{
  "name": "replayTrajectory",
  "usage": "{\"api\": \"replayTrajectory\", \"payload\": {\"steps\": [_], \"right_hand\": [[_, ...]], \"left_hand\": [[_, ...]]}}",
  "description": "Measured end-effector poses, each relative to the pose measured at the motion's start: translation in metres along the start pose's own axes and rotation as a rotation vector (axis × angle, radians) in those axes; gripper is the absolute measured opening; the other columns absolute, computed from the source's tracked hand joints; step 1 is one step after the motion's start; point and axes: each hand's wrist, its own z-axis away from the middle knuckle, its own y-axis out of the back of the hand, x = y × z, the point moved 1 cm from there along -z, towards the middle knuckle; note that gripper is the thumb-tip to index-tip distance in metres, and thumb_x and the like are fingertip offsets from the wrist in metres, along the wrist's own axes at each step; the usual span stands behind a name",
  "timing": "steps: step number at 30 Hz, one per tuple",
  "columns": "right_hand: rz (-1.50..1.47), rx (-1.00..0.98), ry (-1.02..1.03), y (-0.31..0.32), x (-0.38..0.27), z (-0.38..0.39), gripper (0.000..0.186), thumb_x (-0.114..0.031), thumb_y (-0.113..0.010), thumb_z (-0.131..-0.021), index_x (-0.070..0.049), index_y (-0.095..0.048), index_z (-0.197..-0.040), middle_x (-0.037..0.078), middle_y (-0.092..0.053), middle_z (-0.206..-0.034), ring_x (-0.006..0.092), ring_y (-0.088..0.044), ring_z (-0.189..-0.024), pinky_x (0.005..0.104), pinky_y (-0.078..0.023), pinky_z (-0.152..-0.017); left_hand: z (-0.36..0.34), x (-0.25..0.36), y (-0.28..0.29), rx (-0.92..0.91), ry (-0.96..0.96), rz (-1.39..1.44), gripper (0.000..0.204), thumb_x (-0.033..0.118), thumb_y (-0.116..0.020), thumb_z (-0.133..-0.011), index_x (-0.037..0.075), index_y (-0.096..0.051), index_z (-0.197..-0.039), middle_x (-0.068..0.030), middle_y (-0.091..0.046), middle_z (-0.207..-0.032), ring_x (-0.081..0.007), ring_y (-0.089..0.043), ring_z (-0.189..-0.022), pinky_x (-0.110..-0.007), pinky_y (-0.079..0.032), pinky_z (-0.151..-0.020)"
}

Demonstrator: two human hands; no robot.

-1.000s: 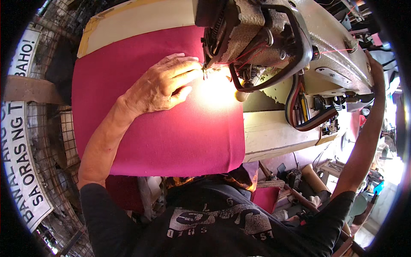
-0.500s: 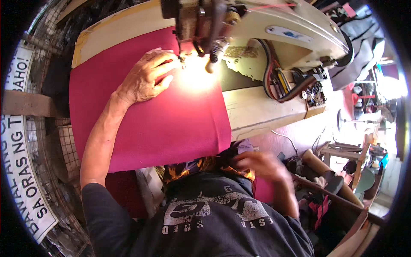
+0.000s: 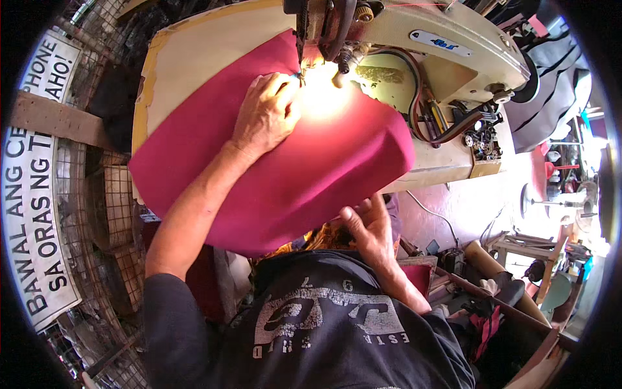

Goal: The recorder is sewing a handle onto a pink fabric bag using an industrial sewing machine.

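My left hand [image 3: 264,115] lies on the dark pink cloth [image 3: 272,185], fingers bent; I can't tell if they pinch it. My right hand [image 3: 370,230] has its thumb and fingers apart, near the cloth's front edge. The cloth lies on the pale table [image 3: 194,61], reaching the sewing machine [image 3: 476,68].

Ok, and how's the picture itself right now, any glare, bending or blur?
In the head view, glare burns out the magenta cloth beneath the sewing machine head, hiding detail there; in the head view, strong light washes out the far right; in the head view, fisheye distortion bows the white sign at left; in the head view, the right hand shows little blur.
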Motion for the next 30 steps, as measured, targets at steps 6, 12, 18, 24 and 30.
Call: {"api": "replayTrajectory", "payload": {"steps": [6,12,18,24,30], "right_hand": [[0.817,0.389,0.223,0.028,-0.038,-0.033,0.059,-0.011,-0.063,-0.094,-0.003,-0.038,-0.146,0.027,-0.067,-0.117,0.0378,-0.068,-0.105,0.0449,-0.053,-0.090],[1.189,0.378,0.661,0.095,-0.091,-0.110,0.053,-0.009,-0.061,-0.095,-0.006,-0.045,-0.145,0.024,-0.067,-0.120,0.0433,-0.067,-0.106,0.0481,-0.052,-0.091],[1.464,0.431,0.600,0.114,-0.100,-0.140,0.052,-0.017,-0.063,-0.096,-0.007,-0.047,-0.144,0.026,-0.069,-0.110,0.0443,-0.067,-0.098,0.0492,-0.053,-0.085],[1.533,0.459,0.553,0.101,-0.095,-0.133,0.057,-0.018,-0.065,-0.095,-0.005,-0.045,-0.146,0.024,-0.063,-0.120,0.0404,-0.063,-0.106,0.0467,-0.053,-0.088],[1.727,0.550,0.963,0.058,-0.091,-0.116,0.052,-0.012,-0.069,-0.089,-0.007,-0.054,-0.139,0.019,-0.057,-0.118,0.0359,-0.058,-0.105,0.0490,-0.049,-0.089]], "left_hand": [[0.005,0.038,-0.018,0.119,0.236,-0.260,0.021,0.013,-0.063,-0.085,0.002,-0.063,-0.104,-0.0156,-0.060,-0.106,-0.0325,-0.059,-0.099,-0.047,-0.047,-0.091],[0.004,0.068,-0.021,0.016,0.329,-0.407,0.030,0.024,-0.068,-0.080,0.005,-0.064,-0.103,-0.0151,-0.060,-0.105,-0.0312,-0.057,-0.100,-0.045,-0.045,-0.088],[0.004,0.057,-0.006,-0.060,0.244,-0.281,0.032,0.023,-0.070,-0.083,0.004,-0.065,-0.108,-0.0150,-0.059,-0.110,-0.0324,-0.056,-0.105,-0.046,-0.044,-0.093],[0.013,0.050,0.005,-0.104,0.197,-0.130,0.036,0.023,-0.069,-0.088,0.003,-0.061,-0.117,-0.0155,-0.056,-0.118,-0.0346,-0.053,-0.115,-0.046,-0.042,-0.103],[0.010,0.050,0.004,-0.120,0.226,-0.125,0.037,0.021,-0.069,-0.087,0.002,-0.060,-0.117,-0.0158,-0.056,-0.119,-0.0347,-0.052,-0.116,-0.046,-0.042,-0.103]]}}
